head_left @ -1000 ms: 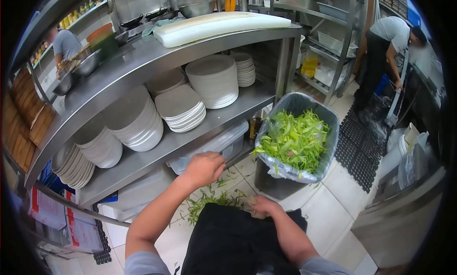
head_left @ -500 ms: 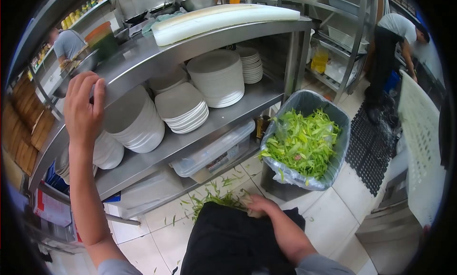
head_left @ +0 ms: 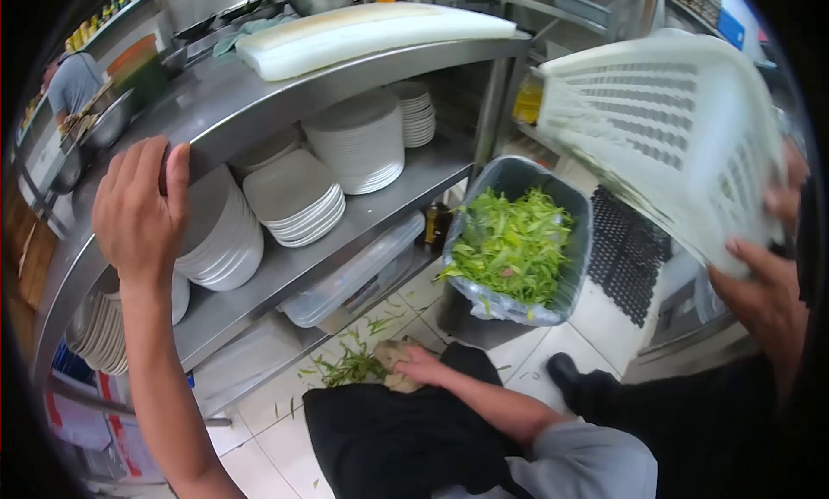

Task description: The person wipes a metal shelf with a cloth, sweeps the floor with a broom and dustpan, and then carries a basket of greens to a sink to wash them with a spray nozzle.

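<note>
Stainless-steel tabletop [head_left: 207, 97]: my left hand [head_left: 140, 207] curls round its edge. My right hand [head_left: 423, 368] pinches a crumpled beige cloth [head_left: 393, 354] beside scattered green leaves [head_left: 350, 369] on pale floor tiles [head_left: 275, 451]; a bigger leafy heap [head_left: 514, 249] sits in the grey bin [head_left: 580, 240].

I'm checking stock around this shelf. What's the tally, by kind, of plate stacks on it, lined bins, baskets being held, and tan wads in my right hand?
Plate stacks: 7, some partly hidden
Lined bin: 1
Held basket: 1
Tan wad in right hand: 1
Total: 10
</note>
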A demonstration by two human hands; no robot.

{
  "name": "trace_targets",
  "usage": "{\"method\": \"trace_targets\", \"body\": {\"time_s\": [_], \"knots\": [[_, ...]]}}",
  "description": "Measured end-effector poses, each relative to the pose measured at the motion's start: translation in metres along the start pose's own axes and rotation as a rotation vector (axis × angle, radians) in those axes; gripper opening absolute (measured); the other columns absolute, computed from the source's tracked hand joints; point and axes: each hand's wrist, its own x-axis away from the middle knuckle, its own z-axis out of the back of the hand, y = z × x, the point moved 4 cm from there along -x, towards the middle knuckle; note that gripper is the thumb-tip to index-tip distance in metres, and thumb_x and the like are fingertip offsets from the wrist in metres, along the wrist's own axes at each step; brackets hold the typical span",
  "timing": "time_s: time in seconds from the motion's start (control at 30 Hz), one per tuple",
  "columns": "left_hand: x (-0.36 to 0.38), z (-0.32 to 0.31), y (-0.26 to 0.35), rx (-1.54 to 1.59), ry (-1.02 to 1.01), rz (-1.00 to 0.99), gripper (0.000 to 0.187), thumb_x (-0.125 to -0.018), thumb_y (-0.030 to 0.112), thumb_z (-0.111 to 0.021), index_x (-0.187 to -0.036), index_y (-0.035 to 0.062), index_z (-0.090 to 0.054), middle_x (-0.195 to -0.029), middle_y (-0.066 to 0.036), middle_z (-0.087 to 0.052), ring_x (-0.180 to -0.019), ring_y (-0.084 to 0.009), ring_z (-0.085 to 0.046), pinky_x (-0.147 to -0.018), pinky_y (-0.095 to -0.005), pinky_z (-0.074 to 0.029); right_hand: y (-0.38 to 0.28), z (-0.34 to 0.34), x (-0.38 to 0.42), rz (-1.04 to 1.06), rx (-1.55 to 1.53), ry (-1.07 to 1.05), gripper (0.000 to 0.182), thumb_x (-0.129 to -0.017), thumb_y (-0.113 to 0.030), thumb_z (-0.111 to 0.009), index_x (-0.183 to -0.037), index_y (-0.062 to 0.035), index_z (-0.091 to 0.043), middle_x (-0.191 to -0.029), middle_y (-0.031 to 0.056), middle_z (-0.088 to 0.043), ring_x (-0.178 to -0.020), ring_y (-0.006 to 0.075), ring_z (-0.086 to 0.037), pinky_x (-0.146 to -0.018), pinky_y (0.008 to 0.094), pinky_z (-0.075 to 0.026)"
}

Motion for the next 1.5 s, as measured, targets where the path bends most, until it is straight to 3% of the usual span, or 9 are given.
{"method": "trace_targets", "body": {"time_s": [0.13, 0.47, 0.57, 0.93, 1.0, 1.2, 1.3, 1.4, 1.5], "knots": [[0.008, 0.008, -0.007, 0.063, 0.045, 0.037, 0.022, -0.090, 0.027, -0.062, -0.092, 0.0063, -0.065, -0.092, -0.007, -0.067, -0.085, -0.0255, -0.063, -0.073, -0.0357, -0.047, 0.016, -0.045, 0.016, -0.086, -0.299, -0.044, 0.044, -0.084, -0.020, -0.061, -0.125, -0.0030, -0.057, -0.109, 0.0098, -0.065, -0.096, 0.0178, -0.060, -0.085, 0.0337, -0.049], [0.020, 0.019, -0.008, 0.130, -0.054, 0.051, 0.039, -0.083, 0.025, -0.069, -0.111, 0.0003, -0.060, -0.110, -0.015, -0.065, -0.103, -0.0315, -0.060, -0.089, -0.0400, -0.044, 0.007, -0.083, 0.011, 0.015, 0.257, -0.173, 0.040, -0.086, -0.024, -0.060, -0.122, -0.0073, -0.059, -0.100, 0.0081, -0.067, -0.092, 0.0205, -0.063, -0.084, 0.0324, -0.049], [0.022, 0.019, -0.008, 0.112, -0.094, 0.025, 0.044, -0.076, 0.015, -0.072, -0.115, 0.0013, -0.058, -0.114, -0.015, -0.063, -0.107, -0.0314, -0.058, -0.091, -0.0405, -0.044, -0.001, -0.083, 0.013, -0.013, -0.042, -0.144, 0.043, -0.085, -0.024, -0.061, -0.124, -0.0052, -0.056, -0.104, 0.0092, -0.066, -0.096, 0.0206, -0.062, -0.086, 0.0331, -0.048], [0.028, 0.014, -0.017, 0.160, -0.053, 0.023, 0.054, -0.064, 0.000, -0.071, -0.116, 0.0035, -0.056, -0.116, -0.013, -0.062, -0.111, -0.0292, -0.057, -0.093, -0.0404, -0.043, -0.351, 0.006, 0.037, 0.662, -0.113, 0.084, 0.045, -0.082, -0.010, -0.063, -0.124, 0.0001, -0.055, -0.114, 0.0097, -0.064, -0.104, 0.0160, -0.061, -0.093, 0.0332, -0.048], [0.028, 0.011, -0.020, 0.131, -0.052, 0.033, 0.052, -0.064, 0.002, -0.071, -0.114, 0.0041, -0.057, -0.115, -0.012, -0.063, -0.110, -0.0286, -0.058, -0.094, -0.0401, -0.043, -0.416, 0.017, 0.056, 0.956, 0.141, 0.386, 0.043, -0.081, -0.008, -0.063, -0.123, 0.0000, -0.055, -0.111, 0.0111, -0.065, -0.101, 0.0183, -0.063, -0.089, 0.0332, -0.051], [0.027, 0.012, -0.026, 0.110, -0.051, 0.023, 0.046, -0.067, 0.009, -0.072, -0.111, 0.0046, -0.058, -0.113, -0.011, -0.064, -0.108, -0.0282, -0.058, -0.093, -0.0397, -0.043, -0.558, 0.021, 0.026, 1.304, 0.381, 0.389, 0.032, -0.079, -0.006, -0.060, -0.110, 0.0016, -0.060, -0.093, 0.0078, -0.067, -0.083, 0.0141, -0.060, -0.077, 0.0293, -0.050], [0.006, 0.023, -0.045, 0.344, -0.305, 0.062, 0.037, -0.077, 0.034, -0.072, -0.093, 0.0010, -0.067, -0.090, -0.014, -0.068, -0.085, -0.0323, -0.064, -0.081, -0.0409, -0.048, -0.584, 0.021, -0.006, 1.291, 0.474, 0.364, 0.031, -0.078, -0.008, -0.062, -0.108, 0.0008, -0.062, -0.089, 0.0088, -0.067, -0.079, 0.0155, -0.060, -0.075, 0.0303, -0.049], [-0.017, 0.007, -0.086, 0.410, -0.531, 0.286, 0.037, -0.083, 0.040, -0.065, -0.091, 0.0039, -0.070, -0.088, -0.017, -0.069, -0.087, -0.0334, -0.066, -0.081, -0.0433, -0.050, -0.591, 0.017, -0.034, 1.150, 0.657, 0.297, 0.030, -0.079, -0.013, -0.062, -0.106, 0.0005, -0.063, -0.087, 0.0099, -0.067, -0.079, 0.0167, -0.061, -0.076, 0.0311, -0.049], [-0.019, -0.011, -0.112, 0.363, -0.421, 0.353, 0.038, -0.085, 0.037, -0.062, -0.093, 0.0002, -0.070, -0.090, -0.021, -0.069, -0.089, -0.0357, -0.066, -0.083, -0.0419, -0.051, -0.595, 0.016, -0.046, 1.034, 0.675, 0.255, 0.032, -0.079, -0.018, -0.062, -0.104, 0.0012, -0.064, -0.088, 0.0105, -0.068, -0.079, 0.0173, -0.062, -0.076, 0.0306, -0.049]]}}
